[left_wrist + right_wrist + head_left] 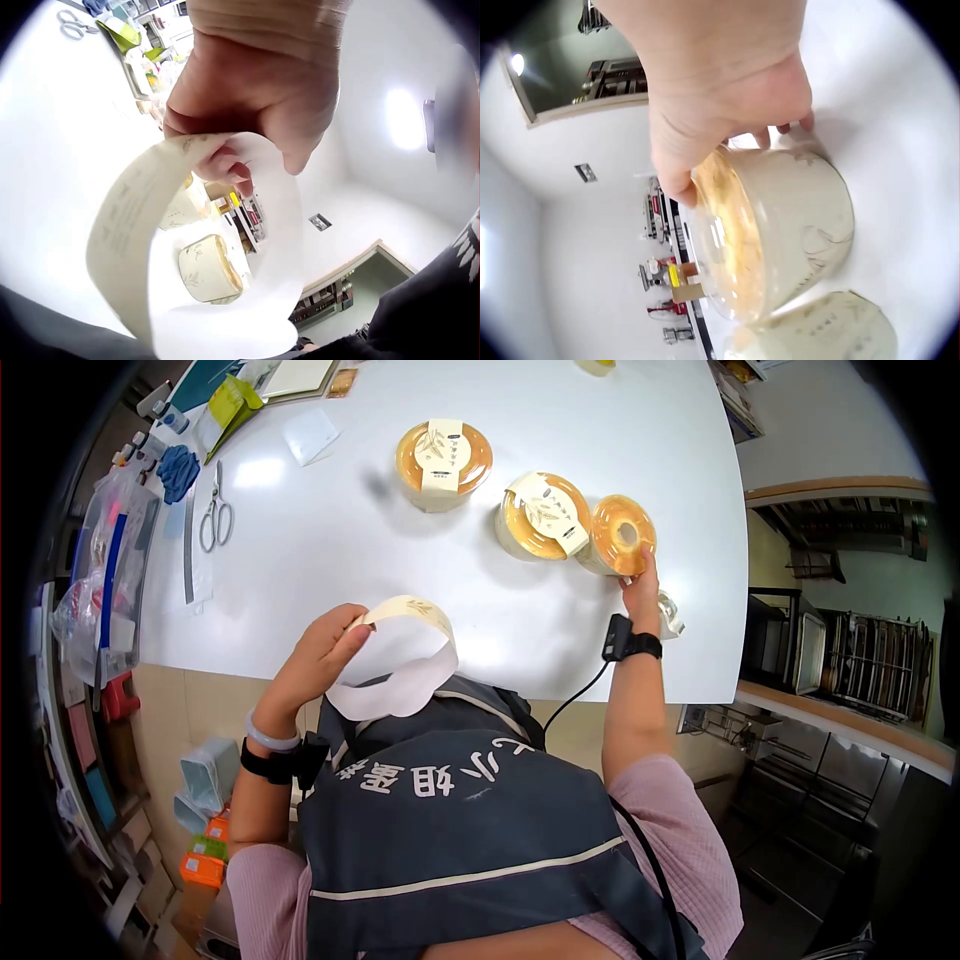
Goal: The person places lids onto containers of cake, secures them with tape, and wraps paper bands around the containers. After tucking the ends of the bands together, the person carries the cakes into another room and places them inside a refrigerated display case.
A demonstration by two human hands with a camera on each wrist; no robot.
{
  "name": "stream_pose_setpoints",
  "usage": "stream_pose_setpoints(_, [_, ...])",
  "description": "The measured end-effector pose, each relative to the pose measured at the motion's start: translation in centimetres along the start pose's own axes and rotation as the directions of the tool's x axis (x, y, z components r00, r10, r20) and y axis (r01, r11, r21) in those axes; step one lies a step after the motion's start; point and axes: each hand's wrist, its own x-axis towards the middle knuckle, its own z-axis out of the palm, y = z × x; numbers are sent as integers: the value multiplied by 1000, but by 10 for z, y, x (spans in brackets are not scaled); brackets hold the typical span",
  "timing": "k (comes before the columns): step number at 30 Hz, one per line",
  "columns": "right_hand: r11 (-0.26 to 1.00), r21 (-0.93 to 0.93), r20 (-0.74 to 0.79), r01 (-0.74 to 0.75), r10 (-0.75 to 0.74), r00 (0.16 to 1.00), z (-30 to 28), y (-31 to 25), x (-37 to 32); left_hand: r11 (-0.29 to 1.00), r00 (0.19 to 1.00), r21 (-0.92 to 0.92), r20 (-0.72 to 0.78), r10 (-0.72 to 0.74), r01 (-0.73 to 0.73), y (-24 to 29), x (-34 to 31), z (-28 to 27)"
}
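My left hand [322, 652] pinches a cream paper label band [395, 698] between thumb and fingers, near the table's front edge. The band bends round into a loop, printed outside and white within. At the right, my right hand [643, 595] grips a round clear-lidded cake tub [607, 532]. In the right wrist view its thumb [676, 184] lies on the lid's rim while the fingers reach round the side. A golden ring cake with a hole in its middle shows through that lid. Right beside it stands a second cake tub [517, 535] with a printed band across its lid.
Another banded cake tub [430, 495] stands farther back. Scissors [215, 523], a blue cloth [178, 472] and a green pouch [230, 408] lie at the left of the white table [320, 550]. A crumpled clear wrapper [670, 616] lies by the right wrist; a black cable [578, 695] hangs from its camera.
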Motion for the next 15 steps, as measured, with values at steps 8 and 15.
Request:
stream_pose_setpoints(8, [957,246,-86,156,-138,987,15,14,-52,776,975,-600,27,-222,194,-5,1,1])
stream_pose_setpoints(15, [937,336,99,-97,67,993,-19,11,-91,661,935,-713,-21,-354,234,-28,1,0])
